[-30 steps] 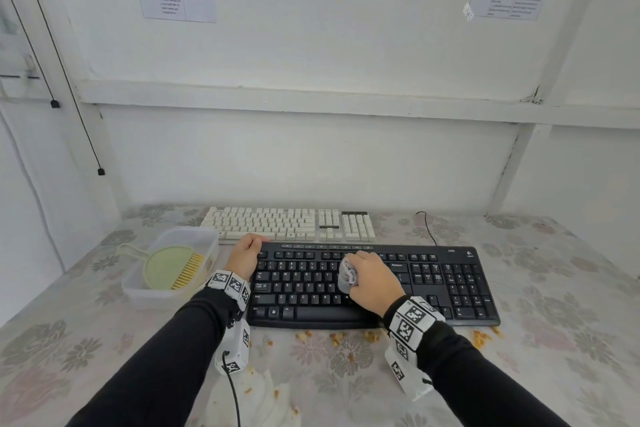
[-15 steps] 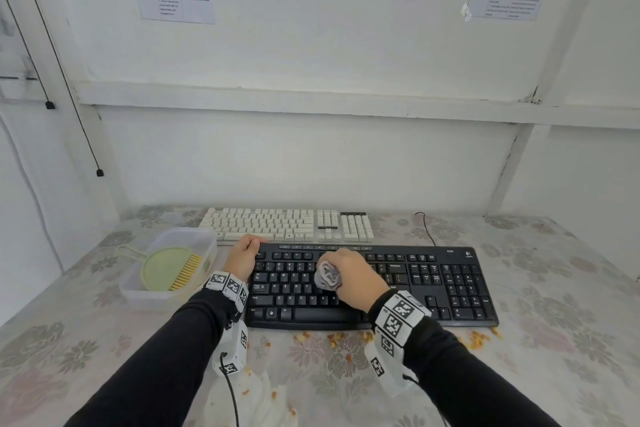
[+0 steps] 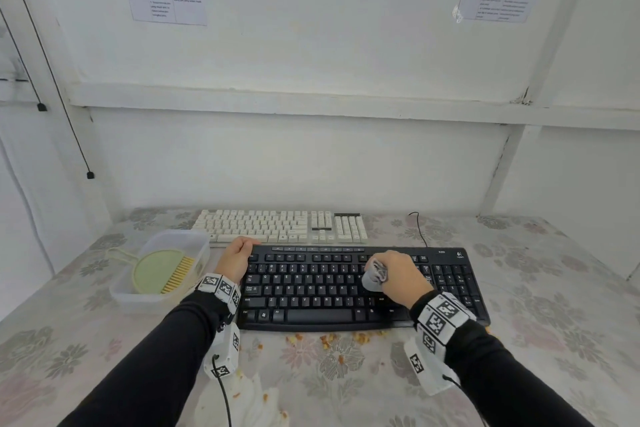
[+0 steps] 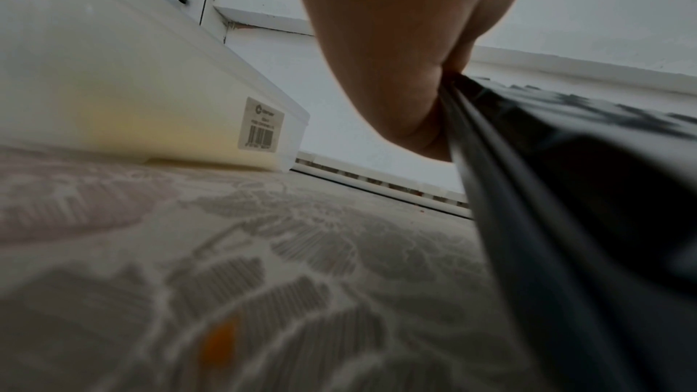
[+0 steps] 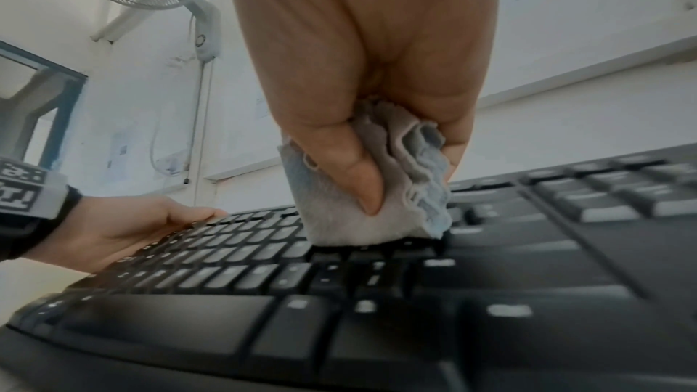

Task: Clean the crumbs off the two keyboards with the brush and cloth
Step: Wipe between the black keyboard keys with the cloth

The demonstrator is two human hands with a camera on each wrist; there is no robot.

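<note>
— Starting at nine o'clock: what sits there?

— A clear plastic tub point(image 3: 119, 291) on the tabletop point(image 3: 554, 322), with the green brush point(image 3: 159, 270) lying inside, untouched. Just beside it, the left hand point(image 3: 237, 258) grips the upper left corner of the black keyboard point(image 3: 311, 302), fingers curled over the far edge, thumb on the near side.

— And the white keyboard point(image 3: 277, 227)?

— At twelve o'clock, just behind the black one, nobody touching it.

— Moving toward three?

— The right hand point(image 3: 401, 277) bunches the grey cloth point(image 3: 374, 279), thumb and fingers point(image 5: 362, 178) pinching the wad, its lower fold pressed on the keys right of centre.

— How will that cloth handle?

— Soft and limp, I'd judge, so it needs holding as a tight wad. The keyboard looks light and likely to skid, hence the bracing corner grip. The brush should be stiff; its handle is the place to take it.

— Crumbs?

— Orange crumbs point(image 3: 325, 340) lie at six o'clock, along the keyboard's near edge.
</note>
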